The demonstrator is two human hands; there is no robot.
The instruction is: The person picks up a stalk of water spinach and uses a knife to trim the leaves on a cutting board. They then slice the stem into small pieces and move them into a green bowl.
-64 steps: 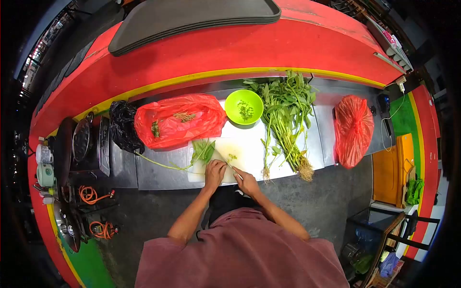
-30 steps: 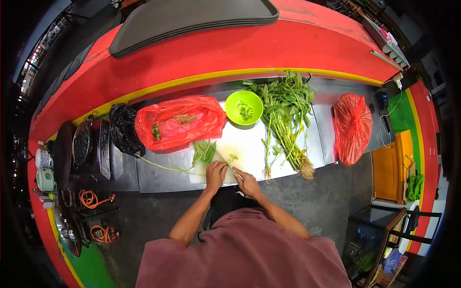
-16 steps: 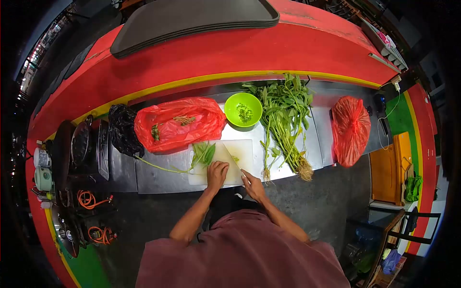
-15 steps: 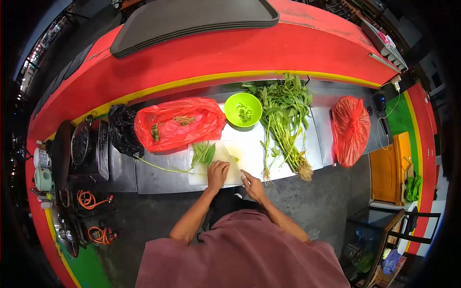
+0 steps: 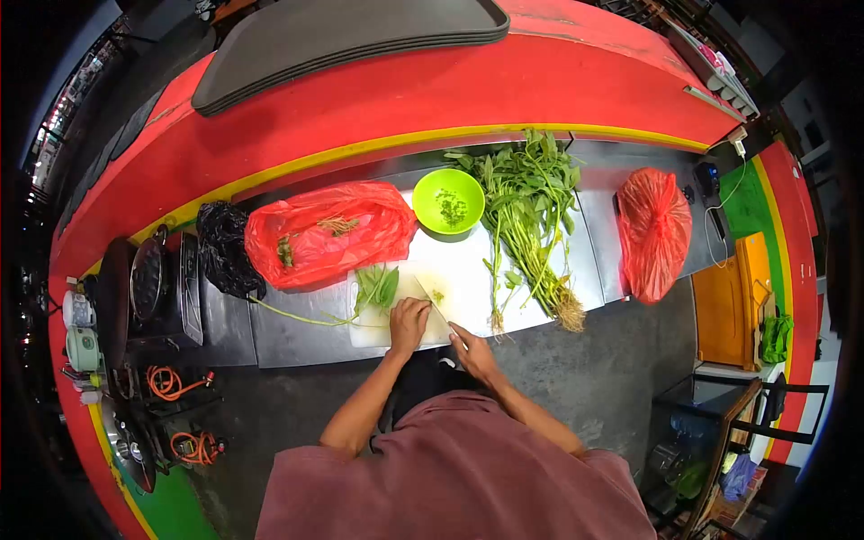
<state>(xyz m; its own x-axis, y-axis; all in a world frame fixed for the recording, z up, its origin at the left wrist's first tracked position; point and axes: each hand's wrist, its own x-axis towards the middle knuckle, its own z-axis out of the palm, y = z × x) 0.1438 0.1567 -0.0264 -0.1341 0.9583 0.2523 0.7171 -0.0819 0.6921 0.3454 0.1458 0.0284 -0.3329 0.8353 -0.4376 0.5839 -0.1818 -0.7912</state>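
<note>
My right hand [image 5: 472, 351] is closed round the handle of a knife [image 5: 434, 306], whose blade lies over the white cutting board [image 5: 371, 337]. Beside the blade, my left hand [image 5: 409, 324] has its fingers curled down on a green stem [image 5: 315, 319] with leaves [image 5: 376, 286]. That stem stretches left to a black bag. A little chopped green [image 5: 438, 296] sits on the board right of the blade. Beyond the board stands a lime green bowl [image 5: 448, 202] with cut pieces in it.
An open red plastic bag [image 5: 328, 236] holds trimmings, beside a black bag [image 5: 229, 247]. Right of the bowl lies a leafy bunch with roots [image 5: 536, 225]. Farther right is a tied red bag [image 5: 654, 236]. Dark trays [image 5: 351, 40] rest on the red ledge; a stove [image 5: 175, 283] is at left.
The view has shifted slightly, so the bench things appear a little to the left. My hands keep nearly the same pose, left on the stem and right on the knife.
</note>
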